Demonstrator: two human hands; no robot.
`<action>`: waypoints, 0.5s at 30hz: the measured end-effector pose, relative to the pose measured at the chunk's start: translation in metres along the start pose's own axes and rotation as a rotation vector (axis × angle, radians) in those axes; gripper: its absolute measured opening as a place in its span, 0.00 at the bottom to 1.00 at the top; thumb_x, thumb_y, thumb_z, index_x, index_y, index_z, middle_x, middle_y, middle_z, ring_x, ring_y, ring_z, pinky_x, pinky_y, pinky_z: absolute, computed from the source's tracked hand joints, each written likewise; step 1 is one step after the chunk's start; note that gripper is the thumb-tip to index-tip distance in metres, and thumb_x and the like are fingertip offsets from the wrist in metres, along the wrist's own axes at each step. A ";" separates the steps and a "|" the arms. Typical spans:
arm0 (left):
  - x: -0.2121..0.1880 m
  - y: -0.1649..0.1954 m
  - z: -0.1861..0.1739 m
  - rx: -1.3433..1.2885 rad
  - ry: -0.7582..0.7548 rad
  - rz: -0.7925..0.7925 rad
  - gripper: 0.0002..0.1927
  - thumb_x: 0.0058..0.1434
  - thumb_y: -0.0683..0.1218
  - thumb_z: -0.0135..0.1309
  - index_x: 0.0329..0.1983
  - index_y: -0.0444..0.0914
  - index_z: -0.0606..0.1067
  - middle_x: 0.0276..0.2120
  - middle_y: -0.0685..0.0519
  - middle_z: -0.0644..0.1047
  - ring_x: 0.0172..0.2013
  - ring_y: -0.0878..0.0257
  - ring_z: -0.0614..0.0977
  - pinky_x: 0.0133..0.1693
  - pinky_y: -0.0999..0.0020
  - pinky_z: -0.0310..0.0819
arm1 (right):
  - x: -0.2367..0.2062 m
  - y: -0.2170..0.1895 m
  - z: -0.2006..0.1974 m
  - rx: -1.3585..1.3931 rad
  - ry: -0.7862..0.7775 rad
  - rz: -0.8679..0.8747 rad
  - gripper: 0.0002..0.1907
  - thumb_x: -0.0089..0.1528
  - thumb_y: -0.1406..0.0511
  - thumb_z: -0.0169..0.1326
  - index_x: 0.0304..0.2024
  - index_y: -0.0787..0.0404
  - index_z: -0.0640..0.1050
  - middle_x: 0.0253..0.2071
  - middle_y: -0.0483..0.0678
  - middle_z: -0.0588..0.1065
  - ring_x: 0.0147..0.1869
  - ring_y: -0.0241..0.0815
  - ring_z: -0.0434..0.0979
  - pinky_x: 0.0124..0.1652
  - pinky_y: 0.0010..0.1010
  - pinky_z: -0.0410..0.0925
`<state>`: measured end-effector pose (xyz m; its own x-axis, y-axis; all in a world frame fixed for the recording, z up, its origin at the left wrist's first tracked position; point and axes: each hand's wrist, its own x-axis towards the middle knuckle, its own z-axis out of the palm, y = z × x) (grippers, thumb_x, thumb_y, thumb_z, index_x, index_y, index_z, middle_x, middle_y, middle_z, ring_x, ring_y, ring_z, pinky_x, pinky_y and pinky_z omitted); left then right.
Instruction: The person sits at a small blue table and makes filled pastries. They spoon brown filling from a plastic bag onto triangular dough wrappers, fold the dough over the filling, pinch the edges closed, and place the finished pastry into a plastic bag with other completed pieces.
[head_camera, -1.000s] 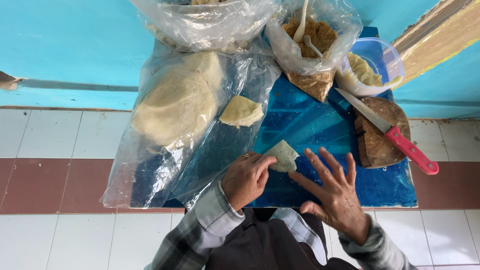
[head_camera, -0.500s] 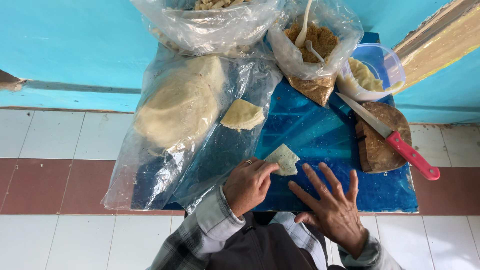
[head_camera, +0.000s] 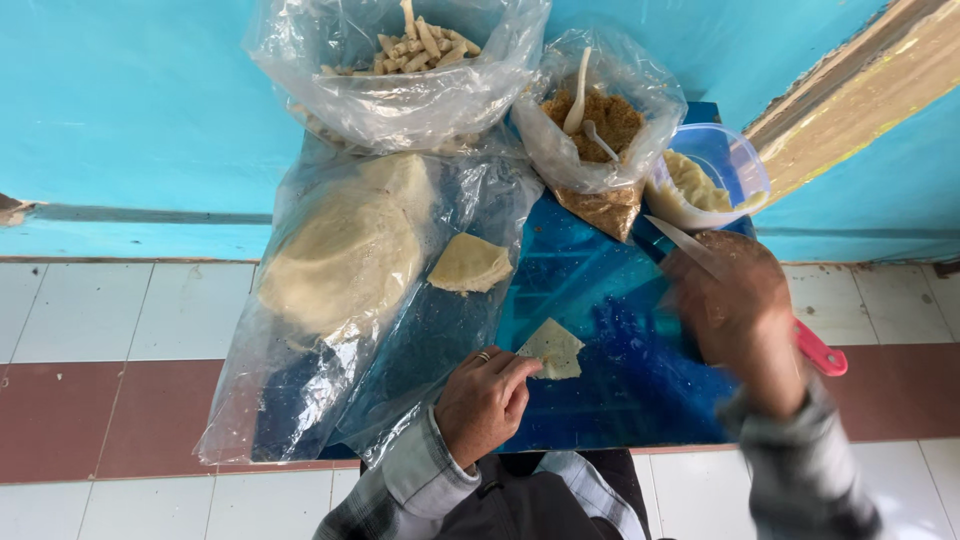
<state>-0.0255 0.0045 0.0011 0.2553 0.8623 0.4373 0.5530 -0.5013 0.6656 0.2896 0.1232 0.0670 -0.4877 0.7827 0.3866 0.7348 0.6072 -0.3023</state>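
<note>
Your left hand (head_camera: 482, 400) pins the small dough wrapper (head_camera: 552, 348) on the blue worktop (head_camera: 610, 300), fingers pressed together; your right hand (head_camera: 735, 300), at 3 o'clock, blurred over the pink-handled knife (head_camera: 822, 352), grip unclear.

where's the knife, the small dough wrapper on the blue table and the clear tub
knife (head_camera: 826, 358), head view, on its pink handle
small dough wrapper (head_camera: 552, 347), head view, on its middle
clear tub (head_camera: 738, 160), head view, on its right wall
</note>
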 end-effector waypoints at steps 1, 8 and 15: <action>0.000 0.000 0.000 -0.017 -0.016 -0.013 0.11 0.60 0.36 0.54 0.45 0.36 0.77 0.34 0.48 0.80 0.37 0.50 0.81 0.45 0.55 0.75 | 0.014 0.024 -0.007 -0.114 0.016 0.193 0.17 0.70 0.51 0.55 0.59 0.40 0.78 0.64 0.37 0.72 0.66 0.47 0.66 0.62 0.51 0.59; 0.002 -0.001 -0.003 -0.055 0.020 0.043 0.09 0.61 0.36 0.55 0.44 0.36 0.78 0.35 0.47 0.81 0.37 0.50 0.82 0.46 0.55 0.75 | 0.079 0.117 0.017 -0.586 -0.107 0.085 0.14 0.53 0.50 0.66 0.40 0.40 0.86 0.71 0.41 0.70 0.76 0.49 0.58 0.69 0.69 0.38; -0.001 0.000 0.001 -0.046 0.034 0.018 0.10 0.61 0.36 0.55 0.45 0.36 0.78 0.36 0.48 0.82 0.37 0.53 0.82 0.46 0.57 0.76 | 0.063 0.062 0.000 -0.328 0.057 0.109 0.20 0.57 0.69 0.52 0.50 0.45 0.79 0.75 0.45 0.67 0.75 0.52 0.63 0.68 0.59 0.48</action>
<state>-0.0249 0.0042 0.0000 0.2371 0.8507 0.4691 0.5117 -0.5198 0.6841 0.3049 0.2105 0.0729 -0.3779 0.8259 0.4184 0.8979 0.4371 -0.0518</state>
